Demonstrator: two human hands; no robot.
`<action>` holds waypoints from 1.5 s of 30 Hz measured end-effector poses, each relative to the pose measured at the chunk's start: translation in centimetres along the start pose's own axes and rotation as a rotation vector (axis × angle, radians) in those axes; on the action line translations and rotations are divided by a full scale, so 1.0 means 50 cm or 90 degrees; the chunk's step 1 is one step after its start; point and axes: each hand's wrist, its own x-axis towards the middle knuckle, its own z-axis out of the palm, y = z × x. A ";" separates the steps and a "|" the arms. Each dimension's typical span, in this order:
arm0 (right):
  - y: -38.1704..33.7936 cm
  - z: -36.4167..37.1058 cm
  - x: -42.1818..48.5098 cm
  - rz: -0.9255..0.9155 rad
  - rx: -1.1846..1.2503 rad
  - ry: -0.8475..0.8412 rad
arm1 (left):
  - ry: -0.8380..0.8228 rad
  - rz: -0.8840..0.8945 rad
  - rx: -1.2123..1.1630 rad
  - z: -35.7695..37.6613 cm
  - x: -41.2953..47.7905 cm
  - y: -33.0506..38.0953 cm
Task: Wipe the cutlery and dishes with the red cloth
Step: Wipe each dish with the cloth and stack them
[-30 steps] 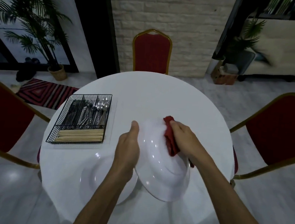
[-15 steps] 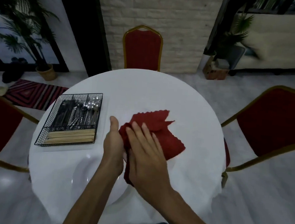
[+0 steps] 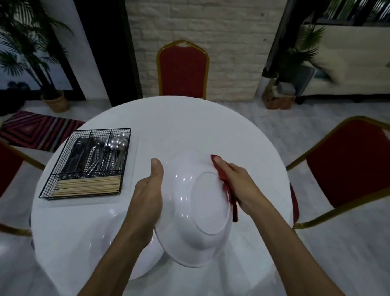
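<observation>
Gripping the left rim of a glossy white plate (image 3: 193, 209) held tilted, underside up, the left hand (image 3: 148, 198) steadies it; the right hand (image 3: 240, 187) pinches a bunched red cloth (image 3: 229, 193) against its right edge.

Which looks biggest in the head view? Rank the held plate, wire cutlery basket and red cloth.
1. held plate and wire cutlery basket: roughly alike; the plate is nearer the camera, so tied.
2. red cloth: smallest, partly hidden.

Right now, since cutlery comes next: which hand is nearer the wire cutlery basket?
Left. The left hand grips the plate right of the basket; the right hand, holding the red cloth, is across the plate.
</observation>
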 end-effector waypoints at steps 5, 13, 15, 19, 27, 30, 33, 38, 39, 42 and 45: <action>0.036 -0.013 -0.022 0.094 0.085 0.011 | 0.037 -0.023 -0.052 -0.010 0.034 0.001; -0.002 0.003 -0.070 -0.119 -0.027 0.172 | -0.071 -0.046 0.328 -0.026 0.095 -0.088; -0.001 0.042 -0.095 -0.202 -0.141 0.166 | -0.166 -0.157 0.173 -0.003 0.087 -0.081; 0.030 0.118 -0.147 -0.340 -0.209 0.047 | -0.169 -0.227 -0.110 0.014 0.089 -0.042; 0.064 0.155 -0.129 -0.288 -0.108 -0.041 | -0.232 -0.224 -0.295 0.011 0.051 -0.050; 0.073 0.125 -0.082 -0.340 -0.230 0.063 | -0.266 -0.200 -0.283 0.019 0.034 -0.069; 0.085 0.077 -0.032 -0.307 -0.366 0.148 | -0.235 -0.167 -0.280 0.009 0.028 -0.072; 0.087 0.071 -0.089 -0.240 -0.608 0.078 | -0.177 -0.130 -0.348 -0.029 0.044 -0.049; 0.079 0.080 -0.113 -0.239 -0.607 0.041 | -0.167 -0.132 -0.364 -0.031 0.051 -0.046; 0.031 0.125 -0.169 -0.245 -0.490 -0.101 | -0.166 -0.144 -0.390 -0.014 0.053 -0.041; -0.008 0.150 -0.167 -0.286 -0.358 -0.104 | -0.145 -0.157 -0.344 0.020 0.039 -0.044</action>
